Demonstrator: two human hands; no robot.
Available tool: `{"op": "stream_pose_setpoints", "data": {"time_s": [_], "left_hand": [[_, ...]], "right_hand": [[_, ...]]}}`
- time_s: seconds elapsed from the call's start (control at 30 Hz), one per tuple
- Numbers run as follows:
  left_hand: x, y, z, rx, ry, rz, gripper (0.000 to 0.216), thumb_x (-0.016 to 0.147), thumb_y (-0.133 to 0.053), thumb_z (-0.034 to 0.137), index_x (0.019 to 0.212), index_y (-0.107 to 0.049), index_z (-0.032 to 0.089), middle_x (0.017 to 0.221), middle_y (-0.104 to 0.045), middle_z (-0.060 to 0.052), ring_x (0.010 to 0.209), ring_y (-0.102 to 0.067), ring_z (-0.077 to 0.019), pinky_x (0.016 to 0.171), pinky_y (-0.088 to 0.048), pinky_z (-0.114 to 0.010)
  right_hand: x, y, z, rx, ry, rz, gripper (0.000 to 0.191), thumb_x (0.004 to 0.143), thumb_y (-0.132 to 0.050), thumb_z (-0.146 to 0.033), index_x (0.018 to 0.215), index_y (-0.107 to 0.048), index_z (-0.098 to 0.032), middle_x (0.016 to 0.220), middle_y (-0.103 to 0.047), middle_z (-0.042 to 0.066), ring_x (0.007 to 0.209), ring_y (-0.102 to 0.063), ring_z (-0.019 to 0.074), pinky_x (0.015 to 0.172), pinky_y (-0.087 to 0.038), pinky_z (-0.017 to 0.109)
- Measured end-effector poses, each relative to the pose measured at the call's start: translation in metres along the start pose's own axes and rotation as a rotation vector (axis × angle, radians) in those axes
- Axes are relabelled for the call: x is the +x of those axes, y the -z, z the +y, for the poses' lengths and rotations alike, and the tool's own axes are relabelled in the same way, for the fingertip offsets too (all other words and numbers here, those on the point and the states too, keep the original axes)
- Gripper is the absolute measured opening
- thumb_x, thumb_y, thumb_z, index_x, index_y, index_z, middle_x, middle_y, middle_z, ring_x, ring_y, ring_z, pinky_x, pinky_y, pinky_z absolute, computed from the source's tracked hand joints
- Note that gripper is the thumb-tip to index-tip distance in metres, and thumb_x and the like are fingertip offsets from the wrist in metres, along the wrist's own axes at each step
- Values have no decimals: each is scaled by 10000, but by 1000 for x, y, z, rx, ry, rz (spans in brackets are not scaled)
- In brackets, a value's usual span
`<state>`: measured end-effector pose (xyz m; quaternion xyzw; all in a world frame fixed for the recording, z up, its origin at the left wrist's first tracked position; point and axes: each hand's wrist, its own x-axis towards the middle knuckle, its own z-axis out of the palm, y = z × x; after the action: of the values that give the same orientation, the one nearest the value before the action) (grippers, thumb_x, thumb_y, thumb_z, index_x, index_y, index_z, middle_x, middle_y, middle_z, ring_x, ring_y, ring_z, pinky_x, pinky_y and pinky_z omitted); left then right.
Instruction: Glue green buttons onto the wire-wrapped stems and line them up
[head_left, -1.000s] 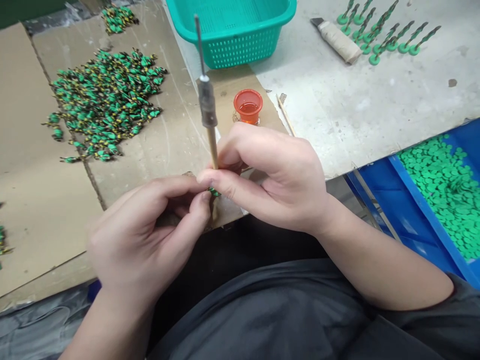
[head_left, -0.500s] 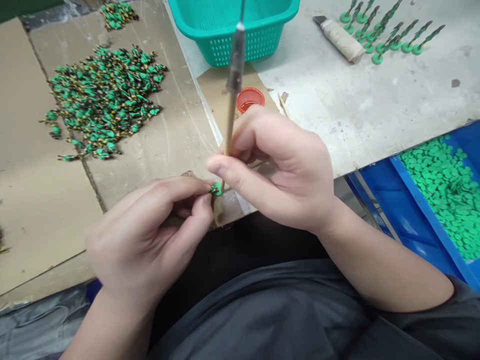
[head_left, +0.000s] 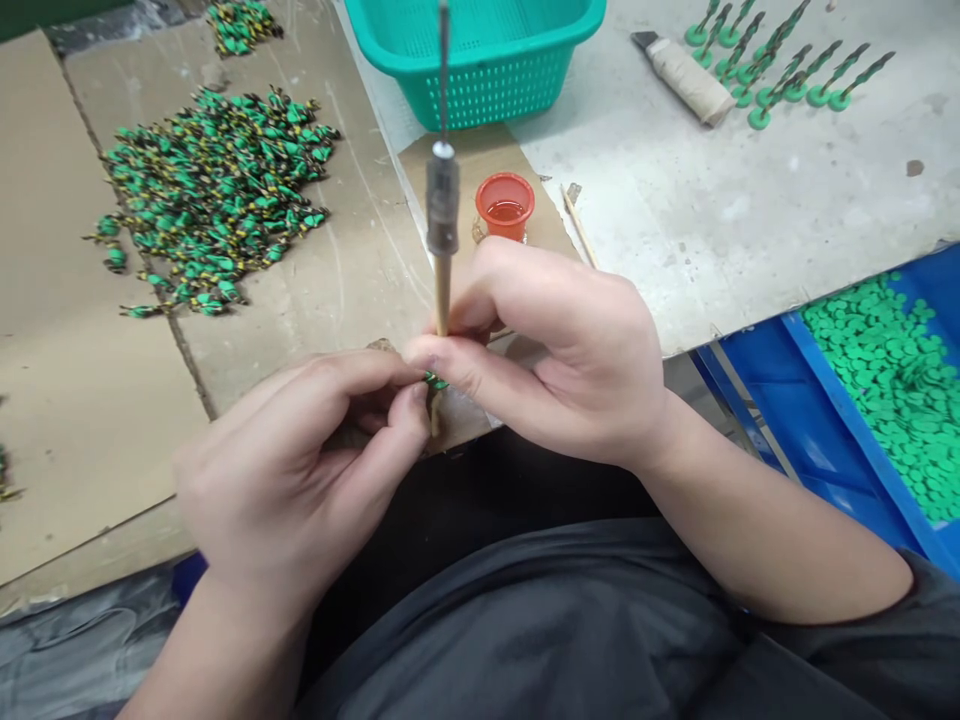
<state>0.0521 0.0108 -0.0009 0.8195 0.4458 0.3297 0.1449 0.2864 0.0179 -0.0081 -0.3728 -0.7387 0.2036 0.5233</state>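
My left hand is closed, pinching a tiny green, yellow and black piece between thumb and forefinger at the table edge. Most of that piece is hidden by my fingers. In my right hand is a thin wooden stick, held upright, with a smoky grey sleeve and a dark thin rod at its top. Its lower end is hidden behind my right thumb, close to the small piece. My two hands almost touch at the fingertips. Just beyond my right hand stands a small red cup with liquid in it.
A heap of green, black and yellow pieces lies on cardboard at left. A teal basket stands at the back. Right of it are a wrapped blade and dark stems on green discs. Green discs fill a blue bin.
My right hand has come slightly down and left, and the stick has tipped more upright. The red cup shows more fully. My left hand keeps its pinch on the small piece.
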Motion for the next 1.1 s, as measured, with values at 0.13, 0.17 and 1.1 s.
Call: {"op": "stream_pose_setpoints", "data": {"time_s": [0.13,0.17,1.1], "left_hand": [[-4,0,-2,2,35,3,120,1030,-835,258,1144,-856,289,941,-832,64,788,-713,-74,803,-517,-189],[-5,0,-2,1,45,-1,102,1033,-835,271,1131,-852,292,936,-825,67,793,-704,-77,801,-511,-194],[3,-1,4,-249,214,39,110,988,-883,201,1037,-896,298,941,-859,86,742,-716,-12,767,-575,-68]], "right_hand": [[2,5,-5,-129,-33,-114,170,1176,-623,-279,1070,-688,-163,986,-642,-149,1003,-719,-14,985,-552,163],[2,5,-6,-148,-30,-132,178,1181,-609,-301,1087,-690,-173,993,-651,-150,1011,-733,-10,984,-557,170],[-4,-14,2,191,-161,270,278,1163,-691,-304,952,-513,-274,909,-563,-31,807,-605,129,714,-550,297]]}}
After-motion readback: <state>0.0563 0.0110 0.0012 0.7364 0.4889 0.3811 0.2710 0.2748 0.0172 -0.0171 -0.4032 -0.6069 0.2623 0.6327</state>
